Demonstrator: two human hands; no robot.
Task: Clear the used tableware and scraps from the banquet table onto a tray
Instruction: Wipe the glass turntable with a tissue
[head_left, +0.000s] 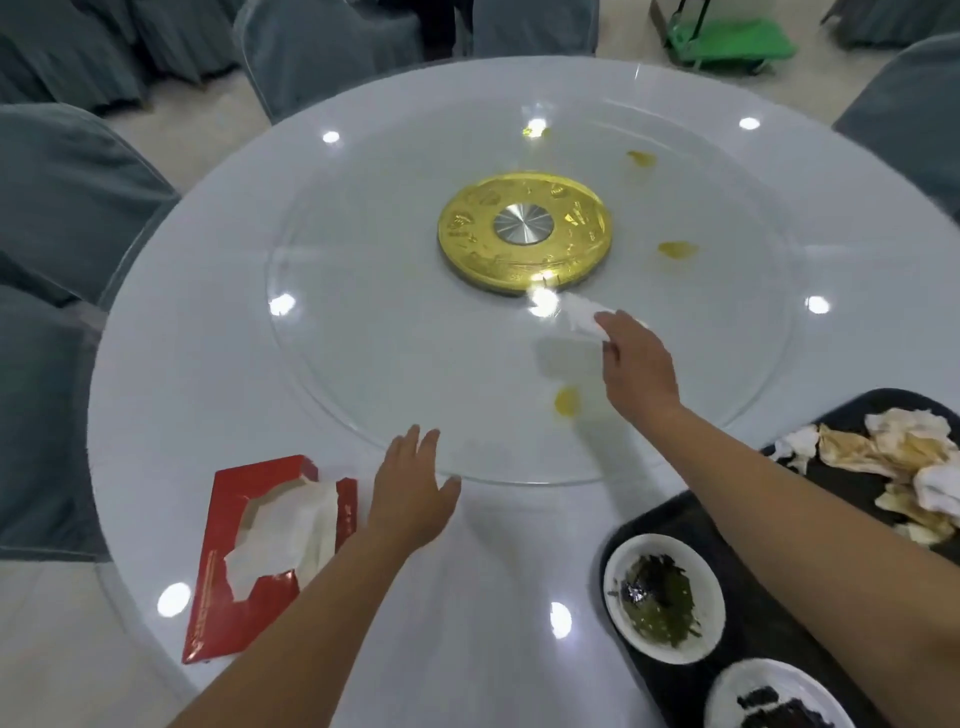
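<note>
My right hand (636, 371) reaches over the glass turntable (363, 322) and pinches a white tissue (579, 314) just in front of the gold hub (524, 234). My left hand (413, 491) lies flat with straight fingers on the turntable's near edge. Several yellow spill spots (566, 401) dot the glass. A black tray (748, 613) at the lower right carries soiled tissues (904, 457) and two white bowls (665, 597) of dark leftover scraps.
A red tissue box (249, 556) with a tissue sticking out lies at the near left of the white round table (156, 364). Grey-covered chairs (62, 197) ring the table. A green cart (732, 41) stands on the floor at the far right.
</note>
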